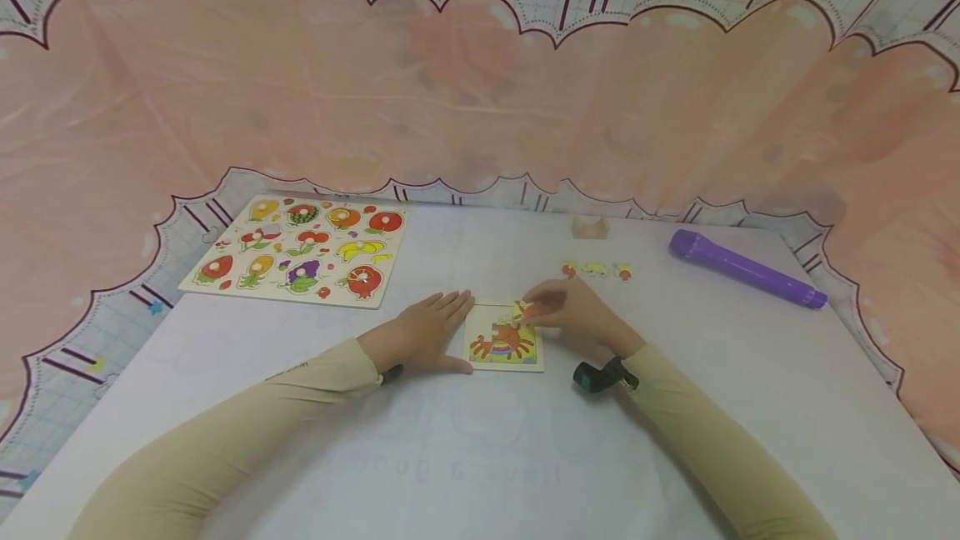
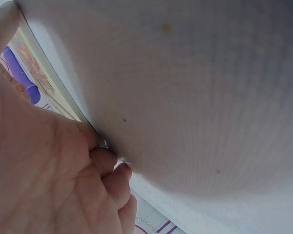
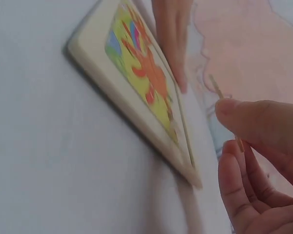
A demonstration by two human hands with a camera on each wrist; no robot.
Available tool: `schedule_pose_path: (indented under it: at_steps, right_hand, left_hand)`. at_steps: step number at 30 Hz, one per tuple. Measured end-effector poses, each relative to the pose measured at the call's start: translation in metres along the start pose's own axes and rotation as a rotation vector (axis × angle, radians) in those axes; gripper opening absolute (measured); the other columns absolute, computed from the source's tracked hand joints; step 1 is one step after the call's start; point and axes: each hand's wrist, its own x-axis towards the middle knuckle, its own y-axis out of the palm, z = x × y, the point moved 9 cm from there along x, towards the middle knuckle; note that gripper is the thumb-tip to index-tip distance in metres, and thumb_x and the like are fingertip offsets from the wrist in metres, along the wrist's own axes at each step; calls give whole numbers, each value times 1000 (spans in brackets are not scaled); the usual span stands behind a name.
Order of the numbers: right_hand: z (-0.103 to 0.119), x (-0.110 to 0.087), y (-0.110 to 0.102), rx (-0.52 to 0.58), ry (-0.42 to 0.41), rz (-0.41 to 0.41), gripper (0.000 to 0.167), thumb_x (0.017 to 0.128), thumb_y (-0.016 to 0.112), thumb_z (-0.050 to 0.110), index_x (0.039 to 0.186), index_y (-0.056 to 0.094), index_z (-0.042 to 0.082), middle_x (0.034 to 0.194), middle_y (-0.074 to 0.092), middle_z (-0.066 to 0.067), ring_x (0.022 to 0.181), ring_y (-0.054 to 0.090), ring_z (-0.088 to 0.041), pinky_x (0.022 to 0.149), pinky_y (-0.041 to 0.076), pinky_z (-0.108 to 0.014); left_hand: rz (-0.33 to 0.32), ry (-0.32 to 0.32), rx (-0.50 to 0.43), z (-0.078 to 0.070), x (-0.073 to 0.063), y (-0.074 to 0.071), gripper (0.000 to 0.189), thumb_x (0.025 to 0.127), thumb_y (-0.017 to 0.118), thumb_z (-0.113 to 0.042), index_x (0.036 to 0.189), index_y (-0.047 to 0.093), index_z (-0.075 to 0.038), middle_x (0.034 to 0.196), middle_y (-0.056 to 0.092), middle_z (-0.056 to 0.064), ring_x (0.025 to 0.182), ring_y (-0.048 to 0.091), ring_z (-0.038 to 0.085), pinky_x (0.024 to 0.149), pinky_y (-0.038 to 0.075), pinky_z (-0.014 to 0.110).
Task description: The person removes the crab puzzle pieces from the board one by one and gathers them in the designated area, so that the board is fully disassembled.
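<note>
A small wooden jigsaw board [image 1: 486, 315] lies on the white table, its tray partly filled with a picture of an orange crab-like animal on yellow. My left hand [image 1: 427, 332] rests at the board's left side with straight fingers, thumb near the lower corner and fingertips by the upper one. Between thumb and fingers, my right hand [image 1: 573, 315] pinches a thin jigsaw piece [image 3: 239, 143] above the board's upper right part. Edge-on in the right wrist view, this piece is held apart from the board.
Several small colourful pieces [image 1: 595, 270] lie beyond the right hand, with a plain beige piece [image 1: 590, 227] farther back. A large fruit puzzle board [image 1: 345, 277] sits at the back left. A purple stick-shaped object [image 1: 750, 271] lies at the right.
</note>
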Motion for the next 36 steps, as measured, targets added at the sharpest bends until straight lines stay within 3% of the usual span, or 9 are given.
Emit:
schedule_pose_path:
  at_steps: [5, 13, 26, 36]
  right_hand:
    - [-19, -9, -26, 45, 33, -81, 36, 76, 78, 18, 109, 69, 7, 106, 71, -9, 94, 67, -18, 86, 54, -31]
    - [-49, -12, -56, 23, 90, -172, 37, 78, 76, 15, 111, 66, 2, 105, 70, -15, 94, 66, -23, 82, 54, -28]
    - [-67, -3, -58, 38, 175, -143, 38, 79, 74, 9, 111, 62, -5, 105, 66, -23, 95, 63, -30, 73, 52, -24]
    - [-70, -2, -56, -66, 223, -107, 36, 81, 71, 14, 112, 64, -2, 111, 66, -20, 99, 60, -30, 82, 51, -35]
  left_hand:
    - [3, -2, 0, -1, -1, -2, 102, 81, 55, -67, 150, 16, -4, 158, 16, 13, 146, 17, 28, 120, 18, 42]
    - [8, -7, -8, 1, -2, -2, 102, 81, 55, -67, 151, 15, -5, 158, 15, 12, 146, 16, 28, 120, 17, 42]
    - [2, 4, 37, 3, 3, 6, 103, 80, 50, -72, 151, 15, -5, 158, 15, 11, 146, 16, 26, 120, 18, 42]
    - [-3, 6, 18, 3, 2, 4, 102, 80, 52, -70, 151, 15, -6, 158, 16, 11, 147, 16, 27, 120, 18, 42]
